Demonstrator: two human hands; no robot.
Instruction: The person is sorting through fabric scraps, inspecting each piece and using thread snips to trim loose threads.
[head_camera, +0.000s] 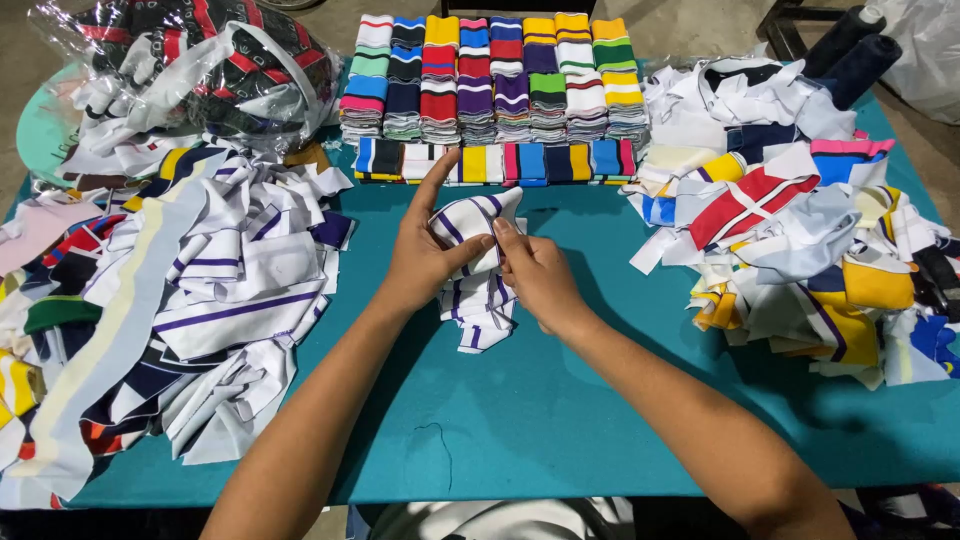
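Observation:
Both my hands hold a bundle of white fabric strips with purple stripes (480, 290) above the middle of the teal table (540, 400). My left hand (420, 255) grips the bundle's left side, its index finger pointing up. My right hand (540, 275) pinches the bundle's right side with the fingertips. The lower ends of the strips hang down and touch the table.
Neat stacks of folded multicoloured striped fabric bands (495, 80) stand at the back, with a row of folded bands (490, 162) in front. Loose fabric heaps lie at left (200, 300) and right (800, 230). A clear plastic bag of fabric (200, 60) sits back left.

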